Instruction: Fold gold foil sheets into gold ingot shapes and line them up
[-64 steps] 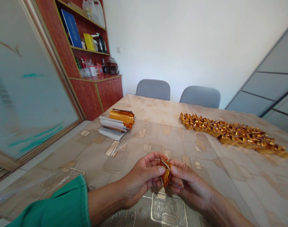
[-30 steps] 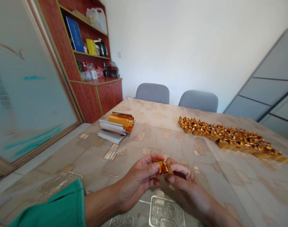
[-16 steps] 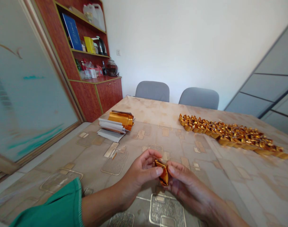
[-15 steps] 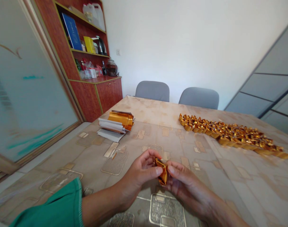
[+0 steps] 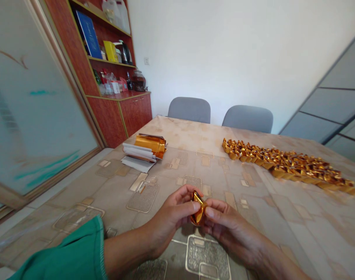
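Between my left hand (image 5: 174, 213) and my right hand (image 5: 224, 225) I hold a small folded piece of gold foil paper (image 5: 198, 209). Thumbs and fingertips of both hands pinch it just above the table, and its lower part is partly hidden by my fingers. Farther off, beyond my left hand, lies a stack of white sheets (image 5: 138, 155) with a curled roll of gold foil (image 5: 150, 143) on it. To the far right stretches a long band of many folded gold foil ingots (image 5: 286, 167), well away from both hands.
A patterned beige tablecloth (image 5: 177, 171) covers the table, and my green sleeve (image 5: 61, 252) lies over its near left part. Behind stand grey chairs (image 5: 189, 110) and a red-brown shelf cabinet (image 5: 116, 112) with bottles. A frosted glass panel (image 5: 34, 105) is on the left.
The foil piece has turned in my fingers, its upper tip now leaning left, and it sits slightly higher. Both hands remain together around it.
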Demonstrator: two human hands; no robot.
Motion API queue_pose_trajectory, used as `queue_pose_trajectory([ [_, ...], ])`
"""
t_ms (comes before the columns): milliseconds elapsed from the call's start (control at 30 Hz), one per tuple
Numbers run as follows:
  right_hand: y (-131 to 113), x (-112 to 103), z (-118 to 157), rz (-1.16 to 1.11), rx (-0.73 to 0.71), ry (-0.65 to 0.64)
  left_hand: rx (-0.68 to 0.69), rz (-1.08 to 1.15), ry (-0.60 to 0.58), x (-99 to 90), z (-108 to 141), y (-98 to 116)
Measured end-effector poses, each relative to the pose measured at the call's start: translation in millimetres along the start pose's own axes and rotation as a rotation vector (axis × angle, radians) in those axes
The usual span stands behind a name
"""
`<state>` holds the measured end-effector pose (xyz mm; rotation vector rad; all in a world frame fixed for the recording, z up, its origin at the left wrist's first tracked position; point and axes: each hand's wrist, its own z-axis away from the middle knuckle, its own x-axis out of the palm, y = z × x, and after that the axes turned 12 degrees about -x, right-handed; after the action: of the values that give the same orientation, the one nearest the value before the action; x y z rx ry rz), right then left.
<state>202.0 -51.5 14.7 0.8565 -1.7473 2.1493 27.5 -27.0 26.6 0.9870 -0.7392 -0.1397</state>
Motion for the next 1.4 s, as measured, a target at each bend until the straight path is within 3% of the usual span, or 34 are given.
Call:
queue_pose_trajectory([
  [267, 0.3, 0.9, 1.0, 0.022, 0.0, 0.01, -0.038, 0.017, -0.016, -0.7, -0.9, 2.5],
  [467, 2.2, 0.6, -0.6, -0.056, -0.038, -0.023, -0.128, 0.162, -0.086, -6.9, -3.9, 1.4],
  [833, 5.3, 2.8, -2.1, -0.023, -0.032, -0.054, -0.077, -0.018, -0.01, -3.1, -3.0, 3.1],
  [1400, -2.4, 3.5, 1.1, -0.03, -0.03, -0.008, -0.121, 0.075, -0.132, -2.9, -2.3, 4.0],
])
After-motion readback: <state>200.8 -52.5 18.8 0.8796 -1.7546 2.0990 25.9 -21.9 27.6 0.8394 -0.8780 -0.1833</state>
